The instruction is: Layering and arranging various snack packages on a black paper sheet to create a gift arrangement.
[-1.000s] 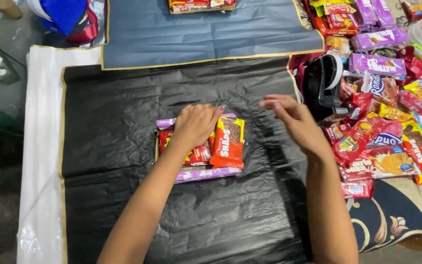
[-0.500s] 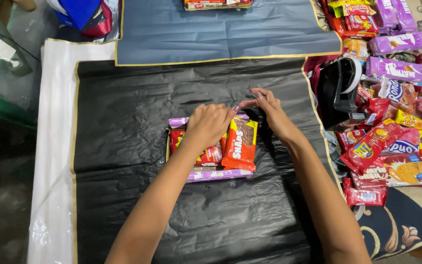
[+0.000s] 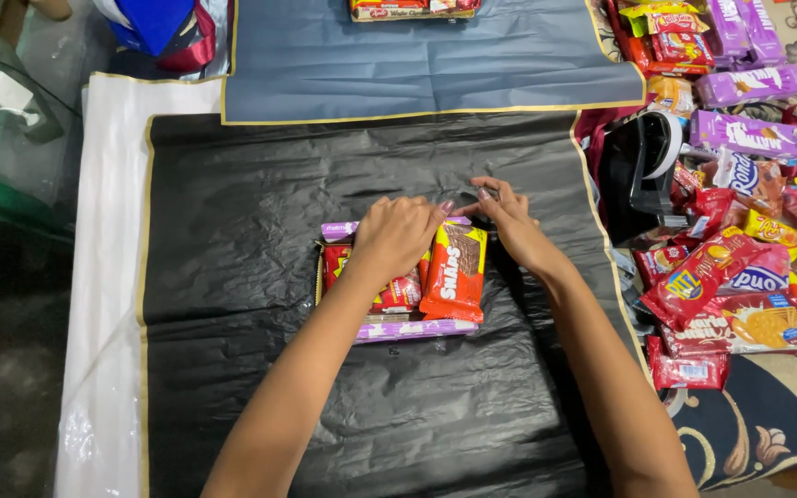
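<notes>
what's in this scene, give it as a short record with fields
surface: black sheet over a white sheet, with a blue sheet beyond
bundle: snack packs stacked at the middle of the black sheet, an orange pack on top
left hand: pressed flat on the bundle
right hand: at the bundle's far right corner, fingertips pinched together
right side: loose snack pile and a black tape dispenser
far edge: another bundle, partly cut off
</notes>
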